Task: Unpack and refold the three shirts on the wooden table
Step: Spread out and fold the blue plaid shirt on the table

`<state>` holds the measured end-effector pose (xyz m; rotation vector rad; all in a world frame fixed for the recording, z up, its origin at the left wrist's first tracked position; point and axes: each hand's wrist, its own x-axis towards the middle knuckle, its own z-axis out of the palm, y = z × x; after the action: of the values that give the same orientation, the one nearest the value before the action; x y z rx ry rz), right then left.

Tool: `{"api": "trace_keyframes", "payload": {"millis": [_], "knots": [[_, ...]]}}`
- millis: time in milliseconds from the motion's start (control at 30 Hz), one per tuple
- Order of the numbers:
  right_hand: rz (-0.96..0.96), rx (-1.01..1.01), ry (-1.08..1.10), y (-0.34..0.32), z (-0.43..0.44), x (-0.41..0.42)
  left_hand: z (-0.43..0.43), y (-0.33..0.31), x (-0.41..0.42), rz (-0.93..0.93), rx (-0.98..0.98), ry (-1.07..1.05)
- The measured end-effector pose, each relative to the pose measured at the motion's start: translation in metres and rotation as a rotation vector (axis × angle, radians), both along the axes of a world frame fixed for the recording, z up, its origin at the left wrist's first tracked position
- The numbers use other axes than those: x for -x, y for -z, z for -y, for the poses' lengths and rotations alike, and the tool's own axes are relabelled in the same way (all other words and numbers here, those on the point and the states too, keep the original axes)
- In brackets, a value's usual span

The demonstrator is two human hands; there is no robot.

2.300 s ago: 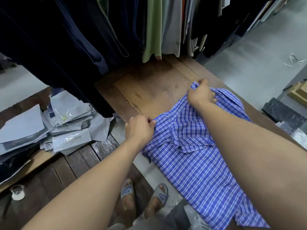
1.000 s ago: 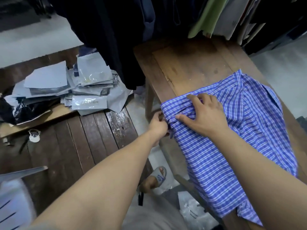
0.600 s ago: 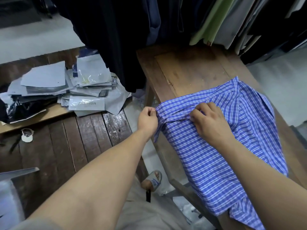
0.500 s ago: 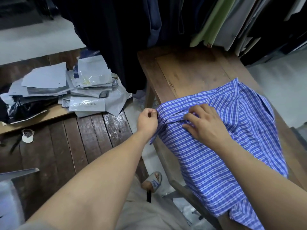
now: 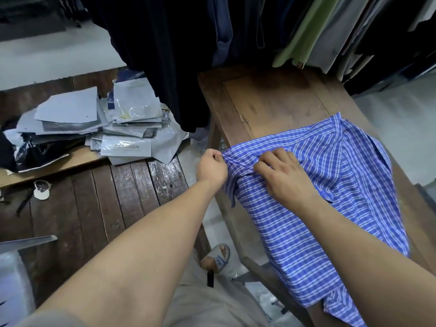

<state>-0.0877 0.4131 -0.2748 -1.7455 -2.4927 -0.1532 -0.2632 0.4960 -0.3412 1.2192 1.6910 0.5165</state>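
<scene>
A blue and white checked shirt lies spread over the near half of the wooden table, its lower end hanging past the near edge. My left hand pinches the shirt's left corner at the table's left edge. My right hand rests on the cloth just right of it, fingers bent over a fold near the collar. Only this one shirt shows on the table.
Dark, green and grey garments hang over the table's far end. A heap of grey plastic packaging bags lies on a low wooden platform to the left. A sandalled foot stands beside the table.
Since the earliest frame both hands moved from the shirt's top edge to its left corner. Over the last half second the right hand's fingers shifted slightly on the fold; the left keeps its pinch.
</scene>
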Motion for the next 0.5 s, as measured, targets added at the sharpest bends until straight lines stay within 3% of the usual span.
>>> {"api": "trace_keyframes", "payload": {"millis": [200,267,400,500], "knots": [[-0.020,0.072,-0.008,-0.006,0.000,0.012,0.001,0.008,0.007,0.001,0.032,-0.034],[-0.037,0.116,0.017,-0.009,0.000,0.015,0.004,0.010,0.009,0.043,0.201,-0.111],[-0.089,0.079,0.224,-0.010,-0.002,0.018,0.019,-0.003,0.003,0.350,0.775,-0.150],[-0.008,0.122,0.444,-0.012,-0.003,0.020,0.023,-0.007,-0.007,0.469,0.903,-0.162]]}}
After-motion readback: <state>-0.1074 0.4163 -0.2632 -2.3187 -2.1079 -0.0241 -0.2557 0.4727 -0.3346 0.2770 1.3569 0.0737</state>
